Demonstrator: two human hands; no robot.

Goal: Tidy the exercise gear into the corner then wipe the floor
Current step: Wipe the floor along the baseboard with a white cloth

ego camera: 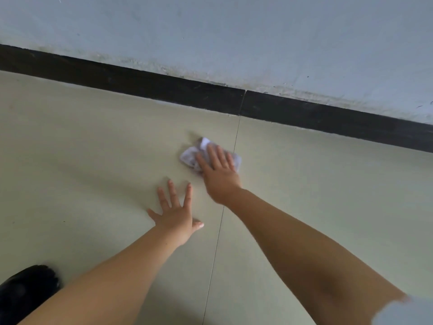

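A crumpled pale lilac cloth (pixel 190 156) lies on the cream tiled floor (pixel 93 148), just left of a thin grout line. My right hand (pixel 219 171) presses flat on top of the cloth, fingers spread and pointing toward the wall, covering its middle. My left hand (pixel 175 213) rests flat on the bare floor nearer to me and to the left of the cloth, fingers apart, holding nothing. No exercise gear is in view.
A black skirting board (pixel 164 89) runs along the foot of a scuffed pale wall (pixel 234 31) just beyond the cloth. A dark rounded object (pixel 25 289) sits at the bottom left corner, beside my left forearm.
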